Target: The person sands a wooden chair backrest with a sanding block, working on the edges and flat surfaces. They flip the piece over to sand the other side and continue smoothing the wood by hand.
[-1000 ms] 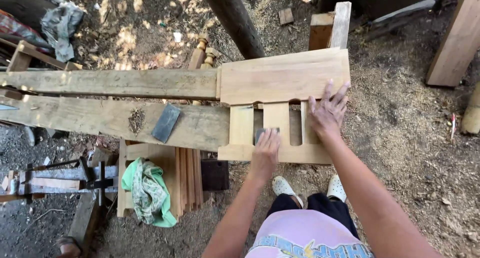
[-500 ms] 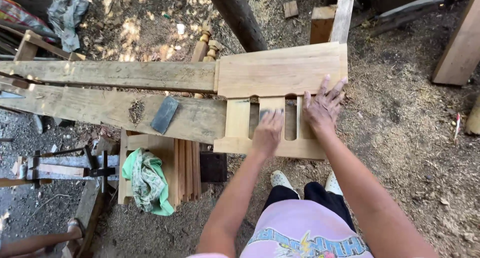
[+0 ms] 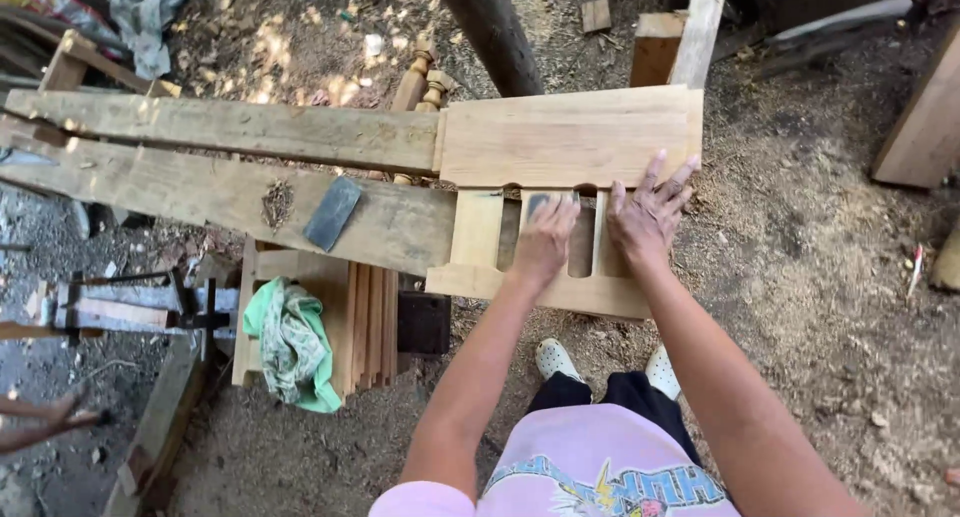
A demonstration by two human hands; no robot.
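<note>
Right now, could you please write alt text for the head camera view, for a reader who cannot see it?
A person's left hand presses a small grey sanding piece on a pale slotted wooden panel, while the right hand lies flat beside it. The panel rests on long rough wooden planks, where a flat grey sharpening block lies; a green cloth drapes over stacked boards below.

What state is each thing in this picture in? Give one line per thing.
Left hand: pressing a grey sanding pad onto a slat of the panel.
Right hand: flat, fingers spread, on the panel.
Slotted wooden panel: lying flat across the planks.
Long planks: side by side, horizontal.
Grey sanding sheet: loose on the near plank.
Green cloth: crumpled on stacked boards.
</note>
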